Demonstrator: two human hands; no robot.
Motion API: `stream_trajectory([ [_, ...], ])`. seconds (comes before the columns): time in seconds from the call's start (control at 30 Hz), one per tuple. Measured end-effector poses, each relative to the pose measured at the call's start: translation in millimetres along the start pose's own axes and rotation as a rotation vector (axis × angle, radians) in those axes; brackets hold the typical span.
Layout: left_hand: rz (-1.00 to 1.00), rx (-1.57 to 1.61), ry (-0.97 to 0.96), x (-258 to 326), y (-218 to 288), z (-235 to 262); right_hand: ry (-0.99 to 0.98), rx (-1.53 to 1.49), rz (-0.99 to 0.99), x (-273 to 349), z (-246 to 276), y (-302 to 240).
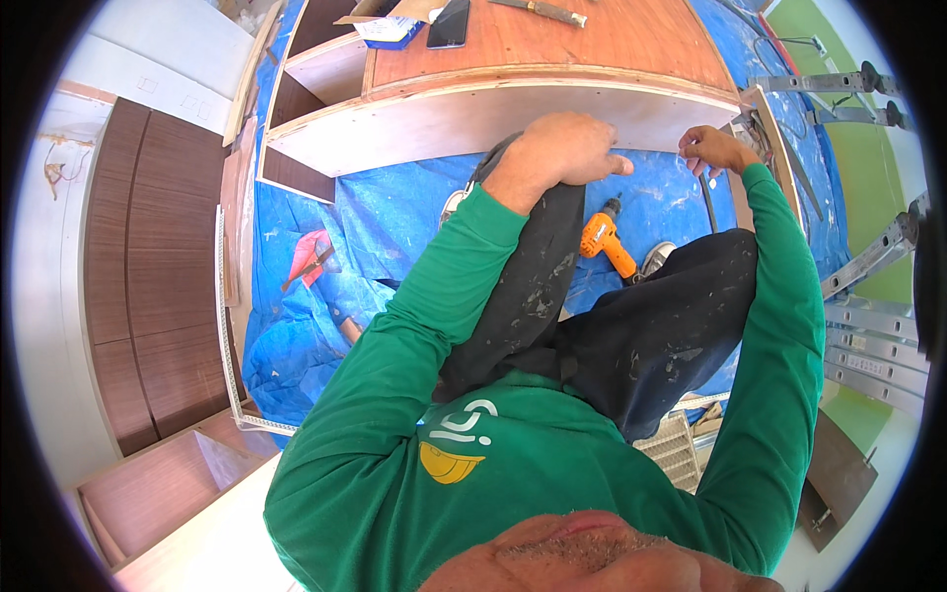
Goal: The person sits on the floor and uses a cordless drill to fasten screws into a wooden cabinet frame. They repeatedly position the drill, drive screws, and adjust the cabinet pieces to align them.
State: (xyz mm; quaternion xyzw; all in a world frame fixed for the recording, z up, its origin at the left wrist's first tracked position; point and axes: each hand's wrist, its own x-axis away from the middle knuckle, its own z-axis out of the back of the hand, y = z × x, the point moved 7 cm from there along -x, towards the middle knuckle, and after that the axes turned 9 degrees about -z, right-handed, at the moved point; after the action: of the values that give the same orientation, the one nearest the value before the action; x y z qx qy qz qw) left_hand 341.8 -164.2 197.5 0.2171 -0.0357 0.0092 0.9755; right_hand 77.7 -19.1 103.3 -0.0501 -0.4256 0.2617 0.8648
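Observation:
My left hand [570, 148] rests over my raised left knee, back of the hand up. Its fingers hang loosely and partly apart, and nothing shows in them. Farther right, my right hand [718, 150] is held out near the right end of a wooden cabinet frame [513, 116], with thumb and forefinger brought together. A tiny pale thing seems to be at those fingertips, too small to name. On the blue tarp [385, 212] between my legs lies an orange cordless drill [609, 242], apart from both hands.
On the cabinet's plywood top are a phone [449, 25], a blue-and-white box [390, 33] and a wooden-handled tool [543, 11]. A pink item [309, 259] lies on the tarp at left. Metal ladder parts [873, 247] stand at right, brown panels [178, 266] at left.

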Motion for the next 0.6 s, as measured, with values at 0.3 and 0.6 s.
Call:
stream_trajectory([
  [0.3,0.004,-0.002,-0.029,-0.9,2.0,-1.3,-0.024,0.007,-0.01,-5.6,-0.6,6.1],
  [0.6,0.013,0.001,-0.058,0.6,2.4,-0.6,-0.003,-0.004,-0.008,0.5,-0.7,1.3],
])
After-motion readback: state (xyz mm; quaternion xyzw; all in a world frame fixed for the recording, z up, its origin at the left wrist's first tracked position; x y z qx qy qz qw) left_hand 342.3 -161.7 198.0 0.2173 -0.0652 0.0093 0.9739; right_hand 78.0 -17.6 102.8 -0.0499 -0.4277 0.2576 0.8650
